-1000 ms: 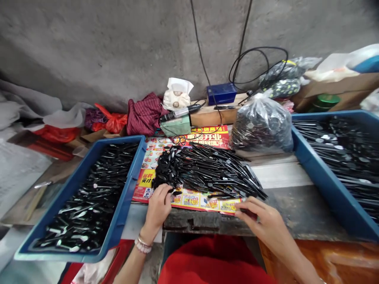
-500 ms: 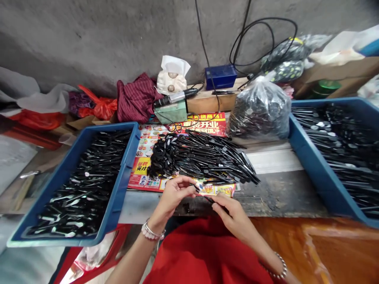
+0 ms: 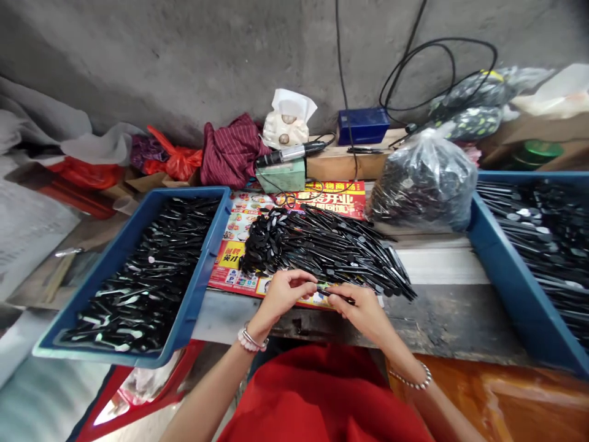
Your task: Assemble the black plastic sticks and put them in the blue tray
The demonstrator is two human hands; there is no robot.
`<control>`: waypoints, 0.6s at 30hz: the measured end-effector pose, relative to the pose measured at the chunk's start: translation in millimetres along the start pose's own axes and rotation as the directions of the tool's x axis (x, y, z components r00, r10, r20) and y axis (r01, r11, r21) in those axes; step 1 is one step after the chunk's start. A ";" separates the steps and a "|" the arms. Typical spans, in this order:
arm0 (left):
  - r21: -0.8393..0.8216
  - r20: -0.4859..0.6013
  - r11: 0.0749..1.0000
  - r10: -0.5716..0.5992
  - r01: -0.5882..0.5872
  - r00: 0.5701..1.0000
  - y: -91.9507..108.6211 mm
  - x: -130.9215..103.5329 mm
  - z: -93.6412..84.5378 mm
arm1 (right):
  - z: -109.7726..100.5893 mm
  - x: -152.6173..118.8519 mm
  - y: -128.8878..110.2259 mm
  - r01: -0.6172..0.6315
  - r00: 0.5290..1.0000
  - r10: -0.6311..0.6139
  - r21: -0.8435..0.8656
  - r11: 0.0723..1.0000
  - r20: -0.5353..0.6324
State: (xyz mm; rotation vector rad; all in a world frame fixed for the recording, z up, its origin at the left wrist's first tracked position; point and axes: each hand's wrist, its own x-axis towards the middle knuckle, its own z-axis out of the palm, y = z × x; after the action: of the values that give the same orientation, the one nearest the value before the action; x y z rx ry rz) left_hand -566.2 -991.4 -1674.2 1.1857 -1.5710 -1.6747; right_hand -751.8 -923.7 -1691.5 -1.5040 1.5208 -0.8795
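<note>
In front of my body my left hand (image 3: 289,294) pinches one end of a slim black stick (image 3: 324,291). My right hand (image 3: 359,306) grips the other end of that stick, its fingers closed. The two hands almost meet above the near edge of a printed flyer (image 3: 232,255). Just beyond them lies a big heap of similar black sticks (image 3: 331,245), slender, with flat rounded ends. My fingertips hide much of the held stick, so its exact kind is not clear.
A blue tray (image 3: 196,307) full of black sticks stands on the left, and another blue tray (image 3: 501,282) on the right. Behind the heap are a clear plastic bag (image 3: 426,181), a pen-shaped electric tool (image 3: 289,153), a green box (image 3: 283,177) and a blue box (image 3: 363,126).
My hands have come closer together, bringing the stick's ends between them into line. The view has shifted slightly, so the bench appears further right.
</note>
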 end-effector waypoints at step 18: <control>-0.011 0.065 1.000 -0.026 0.027 0.998 -11.9 12.9 -21.7 | 7.0 26.3 0.4 -0.130 0.982 0.114 0.099 0.987 0.149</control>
State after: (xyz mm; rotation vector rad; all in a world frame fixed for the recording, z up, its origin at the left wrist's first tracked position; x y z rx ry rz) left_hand -551.2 -1011.1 -1687.2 1.1614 -1.5882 -1.7530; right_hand -744.8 -949.5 -1696.8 -1.3512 1.4215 -0.7536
